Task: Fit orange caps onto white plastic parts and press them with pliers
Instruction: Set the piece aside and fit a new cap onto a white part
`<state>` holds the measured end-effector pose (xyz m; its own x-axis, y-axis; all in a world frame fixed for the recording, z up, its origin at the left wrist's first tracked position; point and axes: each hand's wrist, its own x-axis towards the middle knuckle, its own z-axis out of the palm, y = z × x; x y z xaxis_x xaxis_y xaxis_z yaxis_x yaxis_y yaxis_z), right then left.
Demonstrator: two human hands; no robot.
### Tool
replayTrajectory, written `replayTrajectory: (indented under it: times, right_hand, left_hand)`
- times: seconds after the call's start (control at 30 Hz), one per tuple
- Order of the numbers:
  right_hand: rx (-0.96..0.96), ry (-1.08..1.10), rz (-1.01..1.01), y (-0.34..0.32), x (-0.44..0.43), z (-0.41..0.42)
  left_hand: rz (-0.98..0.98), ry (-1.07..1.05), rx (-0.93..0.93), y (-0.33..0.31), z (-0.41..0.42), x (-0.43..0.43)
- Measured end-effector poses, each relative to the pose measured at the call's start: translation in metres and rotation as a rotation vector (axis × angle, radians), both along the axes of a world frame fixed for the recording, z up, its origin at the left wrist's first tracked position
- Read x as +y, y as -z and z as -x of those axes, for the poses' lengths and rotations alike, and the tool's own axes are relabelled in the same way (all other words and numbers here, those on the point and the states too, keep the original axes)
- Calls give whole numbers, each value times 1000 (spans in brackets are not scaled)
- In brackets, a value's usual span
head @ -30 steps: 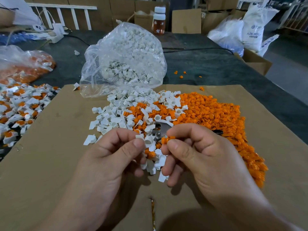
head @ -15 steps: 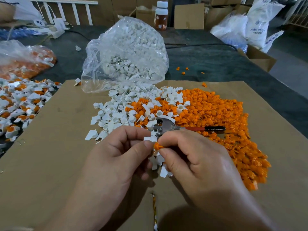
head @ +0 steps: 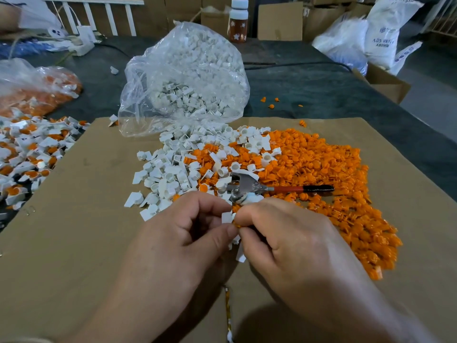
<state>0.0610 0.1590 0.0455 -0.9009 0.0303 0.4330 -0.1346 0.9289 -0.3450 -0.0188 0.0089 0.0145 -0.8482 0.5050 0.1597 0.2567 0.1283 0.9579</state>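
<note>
My left hand [head: 183,238] pinches a small white plastic part [head: 226,217] between thumb and forefinger. My right hand [head: 291,243] pinches an orange cap [head: 237,223] and holds it against that white part. Both hands meet over the near middle of the brown cardboard sheet [head: 74,243]. Just beyond my fingertips lie the pliers [head: 257,188], with metal jaws and a red and black handle pointing right. A heap of loose white parts [head: 178,167] spreads left of them and a wide heap of orange caps [head: 321,174] right.
A clear plastic bag of white parts [head: 188,80] lies open at the cardboard's far edge. Assembled white-and-orange pieces [head: 27,154] pile up at the left, behind them a bag of orange caps [head: 37,92]. Cardboard boxes [head: 385,82], white sacks [head: 380,38] and a bottle [head: 238,21] stand behind.
My hands brought the white part and orange cap together, closer to me. The pliers, mostly hidden a second ago, now lie in full view beyond my fingers.
</note>
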Motion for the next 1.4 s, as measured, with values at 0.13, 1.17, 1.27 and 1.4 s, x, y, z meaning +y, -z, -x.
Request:
replayTrajectory:
  times: [0.13,1.17,1.27,1.4]
  right_hand:
    - [-53,-9,46,0,1,-1]
    - [-493,287,-321,3,61,9]
    - [-513,267,-329,1,61,10]
    - [-430,303,-327,-1,58,12]
  left_hand:
    - [-64,29,-39,-5,2,4]
    - [-396,62,-508,-8,18,0]
    - [-391,62,-498,-6,18,0]
    - [-399,61,-486,-6,18,-1]
